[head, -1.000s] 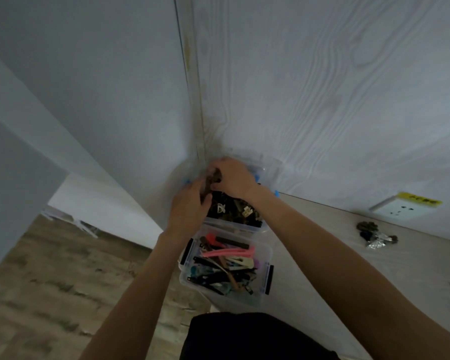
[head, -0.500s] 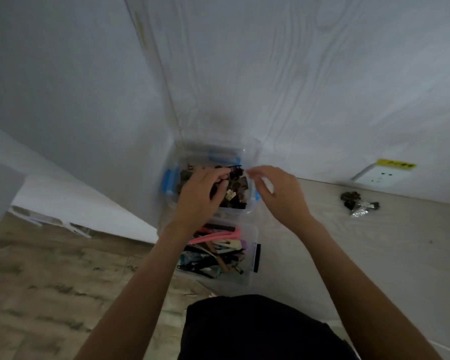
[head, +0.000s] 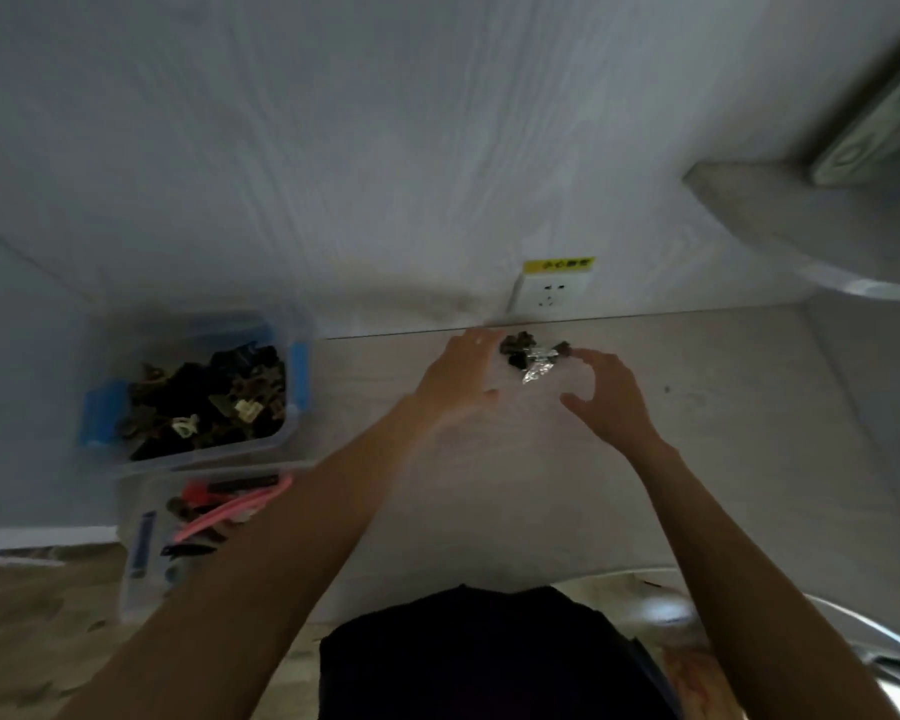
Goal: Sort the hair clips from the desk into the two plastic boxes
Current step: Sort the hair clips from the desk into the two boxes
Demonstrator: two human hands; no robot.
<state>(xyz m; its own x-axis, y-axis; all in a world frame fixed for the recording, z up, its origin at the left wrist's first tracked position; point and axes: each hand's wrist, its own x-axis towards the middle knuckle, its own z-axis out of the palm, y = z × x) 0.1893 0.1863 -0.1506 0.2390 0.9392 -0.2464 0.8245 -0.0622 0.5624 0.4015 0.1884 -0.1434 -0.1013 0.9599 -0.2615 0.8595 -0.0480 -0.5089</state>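
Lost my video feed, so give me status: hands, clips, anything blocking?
Left hand and right hand open, flanking the clip pile on the desk. Nothing gripped. Path clear.

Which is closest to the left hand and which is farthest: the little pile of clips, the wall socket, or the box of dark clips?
From the left hand:
1. Pile of clips, just right of its fingers.
2. Wall socket, on the wall behind.
3. Box of dark clips, far left on the desk.

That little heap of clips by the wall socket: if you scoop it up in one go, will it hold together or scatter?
The heap of clips is several small separate pieces, so it will probably scatter rather than lift as one. They look light and rigid, likely to slide on the smooth desk. Left hand and right hand flank it, which should help cup it.
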